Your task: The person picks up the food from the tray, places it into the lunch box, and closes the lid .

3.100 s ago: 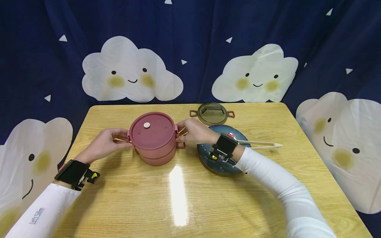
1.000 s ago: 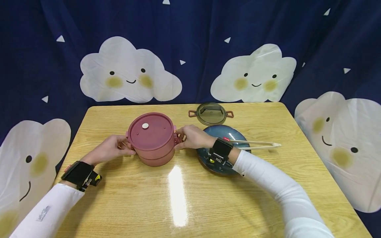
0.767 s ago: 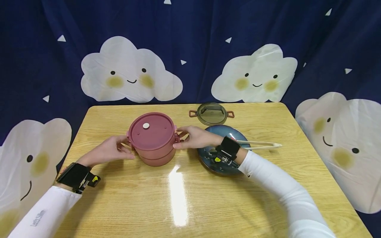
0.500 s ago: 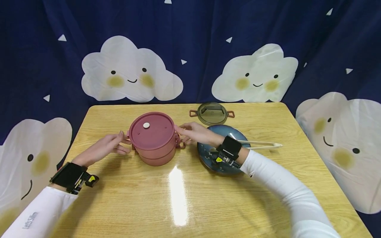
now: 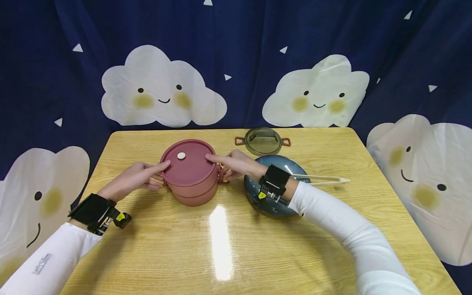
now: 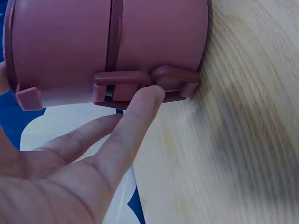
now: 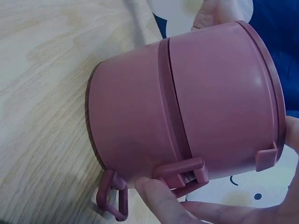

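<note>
Between both hands, the box point(image 5: 189, 172) sits mid-table, the left hand point(image 5: 134, 178) and right hand point(image 5: 236, 164) now spread, fingertips moved up from side clasps onto the lid point(image 5: 188, 157), likely ready to lift.

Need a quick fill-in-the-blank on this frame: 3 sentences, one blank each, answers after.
1. The left hand and the right hand touch opposite sides of the ____-coloured lunch box.
2. The pale tongs rest across the rim of the blue ____, right of the lunch box.
3. The small pot lid with two brown handles lies ____ the plate, toward the table's far edge.

Missing words: pink; plate; behind
</note>
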`<move>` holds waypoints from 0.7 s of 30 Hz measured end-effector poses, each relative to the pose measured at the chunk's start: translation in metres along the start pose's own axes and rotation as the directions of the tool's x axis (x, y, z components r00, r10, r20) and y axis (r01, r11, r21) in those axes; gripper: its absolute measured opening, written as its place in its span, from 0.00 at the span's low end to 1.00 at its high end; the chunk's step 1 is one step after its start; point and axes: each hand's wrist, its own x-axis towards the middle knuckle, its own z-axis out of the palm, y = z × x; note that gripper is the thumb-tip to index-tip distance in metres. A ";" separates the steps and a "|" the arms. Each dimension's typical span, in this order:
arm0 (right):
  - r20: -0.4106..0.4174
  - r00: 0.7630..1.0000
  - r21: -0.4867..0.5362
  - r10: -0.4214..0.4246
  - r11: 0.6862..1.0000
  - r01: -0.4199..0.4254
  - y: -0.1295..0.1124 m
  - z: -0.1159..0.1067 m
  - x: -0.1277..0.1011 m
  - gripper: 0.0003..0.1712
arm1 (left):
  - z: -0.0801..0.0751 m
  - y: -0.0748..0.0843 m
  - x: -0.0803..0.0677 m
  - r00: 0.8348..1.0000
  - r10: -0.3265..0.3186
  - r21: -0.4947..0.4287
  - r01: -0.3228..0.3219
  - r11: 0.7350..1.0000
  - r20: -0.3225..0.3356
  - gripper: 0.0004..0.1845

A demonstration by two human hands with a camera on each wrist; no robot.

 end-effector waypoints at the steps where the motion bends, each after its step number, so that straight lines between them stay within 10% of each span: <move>1: 0.000 1.000 0.003 0.000 1.000 0.000 0.001 0.000 0.001 0.44 | 0.000 0.000 0.001 1.000 -0.003 -0.021 0.003 1.000 0.002 0.40; 21: -0.011 1.000 0.125 -0.018 0.992 0.019 0.008 0.003 0.006 0.33 | -0.001 -0.005 0.008 0.999 0.002 -0.167 0.006 0.986 0.045 0.36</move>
